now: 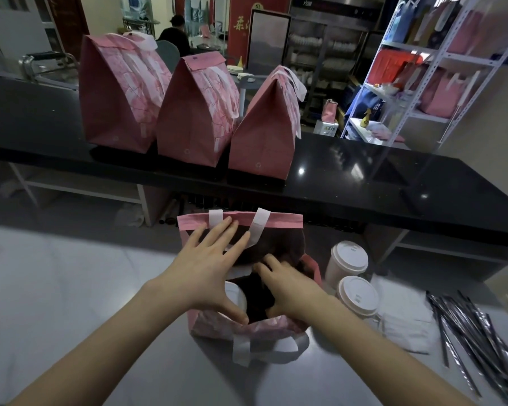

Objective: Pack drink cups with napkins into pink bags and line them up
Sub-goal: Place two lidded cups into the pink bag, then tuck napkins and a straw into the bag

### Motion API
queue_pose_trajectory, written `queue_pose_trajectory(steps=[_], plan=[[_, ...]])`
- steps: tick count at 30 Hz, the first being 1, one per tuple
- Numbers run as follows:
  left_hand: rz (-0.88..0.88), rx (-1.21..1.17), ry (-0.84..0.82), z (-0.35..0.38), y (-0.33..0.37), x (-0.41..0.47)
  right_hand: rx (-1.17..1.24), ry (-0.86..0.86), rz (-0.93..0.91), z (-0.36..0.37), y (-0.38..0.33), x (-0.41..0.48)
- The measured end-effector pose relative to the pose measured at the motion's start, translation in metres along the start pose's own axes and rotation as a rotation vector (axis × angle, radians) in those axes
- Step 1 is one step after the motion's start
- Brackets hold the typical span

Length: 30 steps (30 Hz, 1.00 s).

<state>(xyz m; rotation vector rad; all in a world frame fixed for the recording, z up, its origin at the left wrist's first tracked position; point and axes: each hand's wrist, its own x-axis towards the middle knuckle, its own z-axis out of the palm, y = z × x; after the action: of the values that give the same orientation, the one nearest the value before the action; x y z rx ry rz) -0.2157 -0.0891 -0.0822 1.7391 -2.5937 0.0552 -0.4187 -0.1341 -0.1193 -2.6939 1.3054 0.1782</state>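
An open pink bag with white handles stands on the grey table in front of me. My left hand lies flat with spread fingers over the bag's mouth, fingertips at its far rim. My right hand reaches down into the bag with curled fingers; what it holds is hidden. A white cup lid shows inside the bag under my left thumb. Two lidded cups stand right of the bag. Three closed pink bags stand in a row on the black counter.
White napkins lie right of the cups, and several wrapped silver straws lie at the table's right edge. The black counter runs across behind. A metal shelf with bags stands at the back right. A person sits far behind.
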Motion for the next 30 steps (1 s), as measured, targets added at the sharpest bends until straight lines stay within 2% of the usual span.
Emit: queue_pose_trajectory(steps=[3,6,12,14,18,20,24,27,30], plan=[[0.013,-0.002,0.026,0.0,-0.005,0.001,-0.016,0.02,0.015,0.008,-0.009,0.004],[0.029,-0.033,0.033,-0.001,-0.009,0.003,0.021,-0.031,0.078,0.007,-0.012,0.013],[-0.007,-0.197,0.063,-0.004,-0.021,0.008,-0.065,-0.063,0.064,-0.011,-0.014,0.021],[0.014,-0.239,0.042,-0.004,-0.028,0.006,-0.054,0.026,0.051,-0.022,-0.016,0.013],[0.095,-0.222,0.016,-0.001,-0.039,0.006,0.036,0.308,0.031,-0.053,-0.011,-0.017],[0.122,-0.213,0.023,0.002,-0.044,0.01,0.038,0.325,0.046,-0.062,-0.001,-0.037],[0.106,-0.237,0.084,0.006,-0.053,0.021,0.112,0.245,0.146,-0.06,0.019,-0.063],[0.11,-0.224,0.104,0.006,-0.053,0.029,0.126,0.387,0.237,-0.047,0.021,-0.058],[0.118,-0.206,0.102,0.006,-0.05,0.03,0.147,0.521,0.236,-0.038,0.016,-0.042]])
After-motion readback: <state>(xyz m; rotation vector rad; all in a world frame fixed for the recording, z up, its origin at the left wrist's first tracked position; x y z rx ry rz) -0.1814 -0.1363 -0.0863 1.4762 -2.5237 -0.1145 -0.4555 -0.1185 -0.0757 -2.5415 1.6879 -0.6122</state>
